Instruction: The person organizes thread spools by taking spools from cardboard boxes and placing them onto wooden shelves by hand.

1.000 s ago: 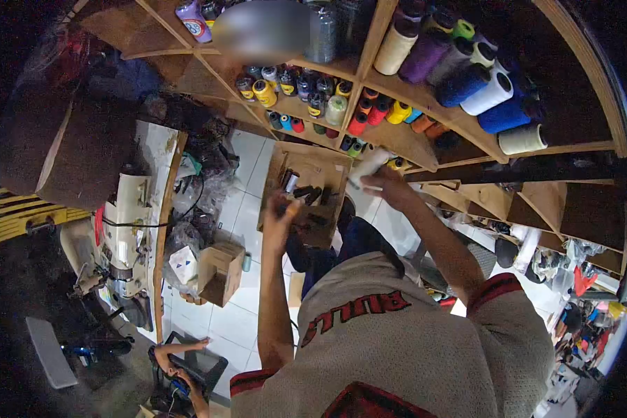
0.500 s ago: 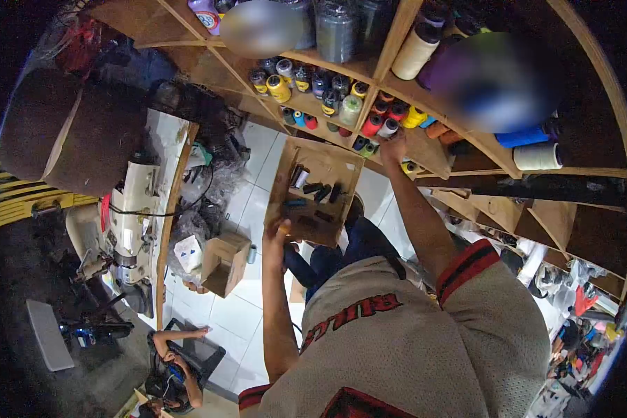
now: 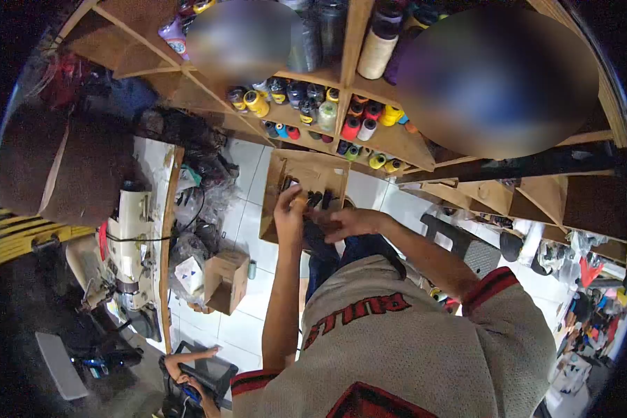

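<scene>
My left hand (image 3: 290, 213) is raised over an open cardboard box (image 3: 274, 174), fingers curled around a small orange item (image 3: 299, 200) that looks like a thread spool. Close by on the right, my right hand (image 3: 355, 223) reaches toward it over the box's near edge. Motion smears its fingers, and I cannot see whether they hold anything. Inside the box lie several dark thread spools (image 3: 317, 198), partly covered by my hands.
Ahead, a wooden shelf (image 3: 390, 143) holds thread cones in many colours. At left stand a sewing machine (image 3: 129, 237) and plastic bags (image 3: 188, 244). A smaller carton (image 3: 226, 279) sits on the tiled floor. A seated person's arm (image 3: 188, 362) shows lower left. A dark stool (image 3: 460, 240) stands right.
My right hand has come back from the lower shelf to beside my left hand. My left hand has risen from the box's near left edge to above the box. The view has shifted slightly.
</scene>
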### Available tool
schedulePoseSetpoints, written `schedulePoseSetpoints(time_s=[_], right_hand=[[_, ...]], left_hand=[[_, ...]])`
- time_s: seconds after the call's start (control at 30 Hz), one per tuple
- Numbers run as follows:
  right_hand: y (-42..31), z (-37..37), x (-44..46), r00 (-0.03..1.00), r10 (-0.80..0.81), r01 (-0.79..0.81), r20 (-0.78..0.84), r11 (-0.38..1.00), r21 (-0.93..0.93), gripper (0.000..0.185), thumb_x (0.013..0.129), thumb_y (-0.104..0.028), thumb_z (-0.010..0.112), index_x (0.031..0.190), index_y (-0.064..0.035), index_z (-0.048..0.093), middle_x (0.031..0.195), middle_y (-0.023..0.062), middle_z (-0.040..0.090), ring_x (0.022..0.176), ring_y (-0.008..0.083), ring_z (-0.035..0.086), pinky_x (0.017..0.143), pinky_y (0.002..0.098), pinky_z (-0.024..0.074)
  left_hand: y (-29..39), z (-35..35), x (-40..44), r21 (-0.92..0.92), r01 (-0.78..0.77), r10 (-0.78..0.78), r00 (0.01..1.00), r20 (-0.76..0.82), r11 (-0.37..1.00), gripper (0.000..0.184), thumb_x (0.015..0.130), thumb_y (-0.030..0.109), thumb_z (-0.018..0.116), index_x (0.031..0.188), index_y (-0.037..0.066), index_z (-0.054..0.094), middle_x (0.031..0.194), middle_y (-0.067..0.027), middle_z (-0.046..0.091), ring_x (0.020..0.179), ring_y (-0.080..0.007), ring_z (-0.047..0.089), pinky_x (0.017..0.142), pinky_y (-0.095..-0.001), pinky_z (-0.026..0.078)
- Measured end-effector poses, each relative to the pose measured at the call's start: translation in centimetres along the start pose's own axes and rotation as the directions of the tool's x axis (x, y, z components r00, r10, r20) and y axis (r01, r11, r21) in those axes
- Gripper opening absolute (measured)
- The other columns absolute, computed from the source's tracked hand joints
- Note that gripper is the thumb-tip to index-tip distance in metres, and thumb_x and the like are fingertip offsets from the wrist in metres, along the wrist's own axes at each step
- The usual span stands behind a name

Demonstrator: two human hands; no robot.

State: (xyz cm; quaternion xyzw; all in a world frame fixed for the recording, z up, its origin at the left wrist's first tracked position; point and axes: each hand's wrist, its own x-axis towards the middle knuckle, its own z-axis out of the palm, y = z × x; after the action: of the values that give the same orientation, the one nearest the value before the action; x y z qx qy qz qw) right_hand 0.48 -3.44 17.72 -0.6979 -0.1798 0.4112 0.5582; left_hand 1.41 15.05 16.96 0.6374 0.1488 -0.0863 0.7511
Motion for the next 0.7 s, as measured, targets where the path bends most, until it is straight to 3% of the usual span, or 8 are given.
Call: schedulePoseSetpoints(time_s=[0.17,0.27,0.37,0.4,0.43,0.47,0.57,0.7], right_hand=[[-3.8,-1.5,-2.6,0.990,0.107,-0.122,-0.090,0.973,-0.194,0.047,0.076,-0.035,0.071,0.105,0.0003,0.058,0.086,0.0092,0.063,0.082,0.0177,0.057,0.076,0.0318,0.0465],[1.1,-3.8,-3.6,0.929,0.064,0.010,-0.363,0.980,0.198,0.049,0.072,-0.030,0.075,0.110,-0.0042,0.058,0.101,0.0082,0.063,0.088,0.0197,0.059,0.080,0.0315,0.0467],[11.0,-8.2,-3.1,0.464,0.246,-0.056,-0.851,0.967,0.249,0.043,0.071,-0.029,0.076,0.104,-0.0060,0.062,0.095,0.0041,0.065,0.088,0.0144,0.059,0.073,0.0291,0.0478],[11.7,-10.8,-2.8,0.373,0.092,-0.323,-0.923,0.946,-0.036,0.045,0.070,-0.026,0.077,0.106,-0.0050,0.061,0.093,0.0046,0.064,0.087,0.0140,0.059,0.072,0.0280,0.0478],[14.1,-12.5,-2.1,0.287,0.074,-0.195,-0.955,0.981,0.017,0.043,0.070,-0.024,0.077,0.104,-0.0037,0.060,0.095,0.0082,0.064,0.086,0.0167,0.061,0.072,0.0290,0.0483],[16.0,-14.3,-0.9,0.212,-0.113,-0.604,-0.971,0.766,-0.221,0.041,0.069,-0.022,0.078,0.101,-0.0027,0.059,0.096,0.0110,0.065,0.085,0.0217,0.062,0.073,0.0309,0.0486],[16.0,-16.9,1.2,0.008,-0.089,-0.199,-0.996,0.976,-0.089,0.041,0.067,-0.023,0.078,0.097,-0.0030,0.059,0.094,0.0123,0.065,0.087,0.0267,0.062,0.073,0.0348,0.0488],[11.2,-15.9,2.8,-0.014,-0.128,-0.470,-0.992,0.876,-0.106,0.039,0.064,-0.022,0.077,0.092,-0.0022,0.057,0.089,0.0126,0.064,0.083,0.0311,0.061,0.071,0.0390,0.0489]], left_hand=[[-0.4,3.3,1.4,-0.096,-0.049,0.054,0.997,0.057,0.994,0.031,0.084,0.017,0.061,0.109,0.001,0.053,0.103,-0.0088,0.056,0.090,-0.0195,0.058,0.073,-0.0313,0.050],[0.9,4.5,0.8,-0.185,0.044,-0.038,0.999,0.036,0.982,0.039,0.084,0.024,0.063,0.112,0.002,0.049,0.113,-0.0109,0.050,0.098,-0.0274,0.058,0.080,-0.0398,0.051],[-0.1,2.5,-0.1,-0.164,0.064,-0.072,0.997,-0.039,0.984,0.036,0.085,0.020,0.062,0.112,0.002,0.048,0.105,-0.0098,0.055,0.093,-0.0173,0.057,0.075,-0.0296,0.049],[-0.8,1.4,-0.2,-0.194,0.091,-0.100,0.994,-0.038,0.977,0.036,0.084,0.020,0.064,0.112,0.002,0.048,0.103,-0.0092,0.055,0.090,-0.0157,0.057,0.071,-0.0271,0.048],[-1.3,0.1,-0.9,-0.159,0.095,-0.101,0.995,-0.028,0.983,0.042,0.084,0.022,0.063,0.116,0.001,0.047,0.109,-0.0095,0.052,0.099,-0.0248,0.056,0.079,-0.0371,0.050],[-3.4,-1.9,-0.8,-0.070,0.036,-0.040,0.997,-0.062,0.997,0.042,0.084,0.022,0.063,0.116,0.001,0.046,0.109,-0.0093,0.053,0.098,-0.0245,0.056,0.079,-0.0369,0.050],[-4.9,-5.2,-2.4,0.034,0.075,-0.069,0.987,-0.142,0.997,0.044,0.083,0.023,0.062,0.117,0.000,0.046,0.108,-0.0094,0.054,0.096,-0.0234,0.057,0.078,-0.0372,0.050],[-6.3,-8.2,-4.9,-0.067,0.167,-0.179,0.938,-0.295,0.984,0.043,0.083,0.023,0.062,0.116,0.000,0.047,0.108,-0.0102,0.056,0.095,-0.0234,0.058,0.075,-0.0381,0.052]])
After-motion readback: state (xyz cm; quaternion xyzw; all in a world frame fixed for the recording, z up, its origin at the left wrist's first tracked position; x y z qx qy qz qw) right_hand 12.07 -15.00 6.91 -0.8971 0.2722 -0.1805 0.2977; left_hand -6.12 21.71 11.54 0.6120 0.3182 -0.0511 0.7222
